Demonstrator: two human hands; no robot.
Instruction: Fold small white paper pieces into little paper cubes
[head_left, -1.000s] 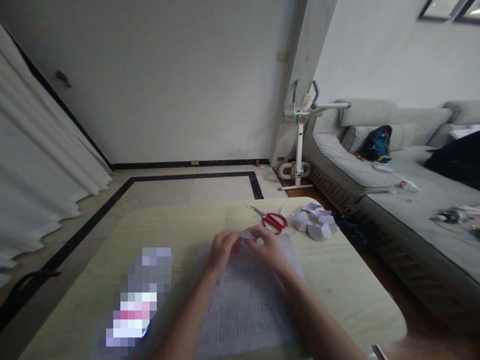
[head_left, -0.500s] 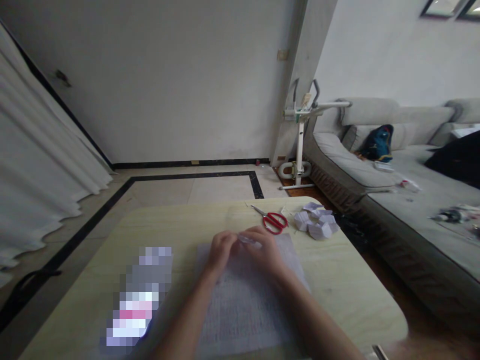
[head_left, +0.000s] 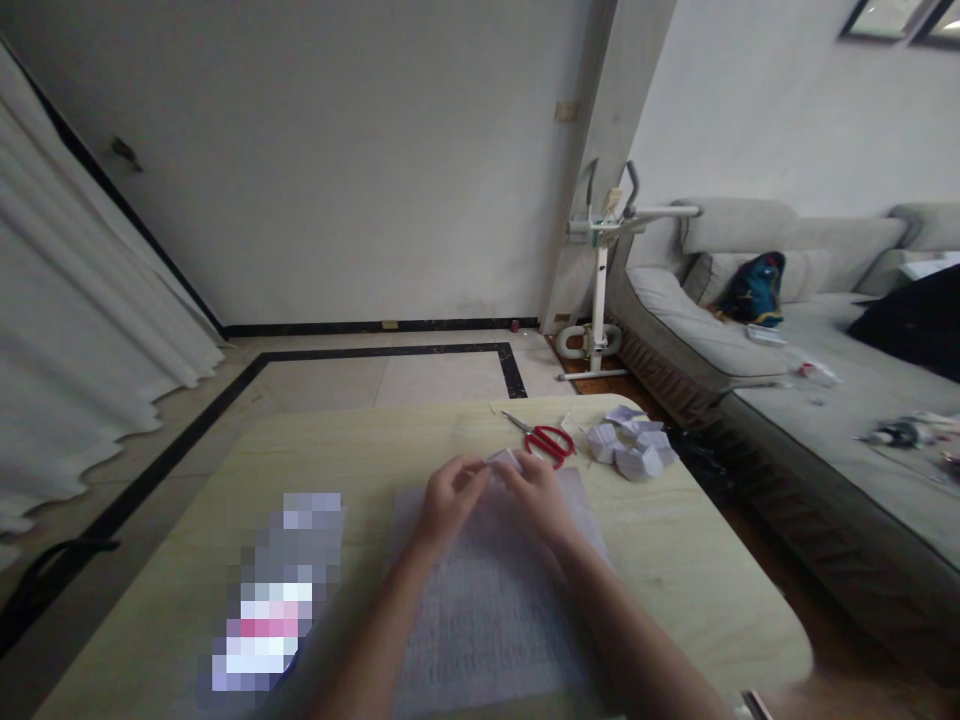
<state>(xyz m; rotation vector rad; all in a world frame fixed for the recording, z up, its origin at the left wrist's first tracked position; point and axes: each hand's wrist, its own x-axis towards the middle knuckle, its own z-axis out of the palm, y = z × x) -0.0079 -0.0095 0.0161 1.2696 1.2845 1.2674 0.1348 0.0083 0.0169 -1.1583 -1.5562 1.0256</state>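
Between my two hands is a small folded piece of white paper (head_left: 504, 458), partly covered by the fingers. My left hand (head_left: 452, 492) pinches its left side, and my right hand (head_left: 534, 490) grips it from the right. Under both hands and forearms lies a large sheet of paper (head_left: 480, 620) with faint printed lines. Just beyond my right hand rest red-handled scissors (head_left: 551, 443), their blades pointing to the far left. Farther right sits a loose group of folded white paper pieces (head_left: 637, 455).
A pixelated bright object (head_left: 274, 600) lies on the left of the wooden table (head_left: 360, 440). Past the table's right edge stands a grey sofa (head_left: 825, 400) with a blue bag (head_left: 757, 288) on it. White exercise equipment (head_left: 600, 290) stands by the wall, and a white curtain (head_left: 75, 300) hangs left.
The folded paper piece now shows more between my fingertips and sits slightly higher. My fingers have shifted a little around it. The scissors and the other paper pieces have stayed in place.
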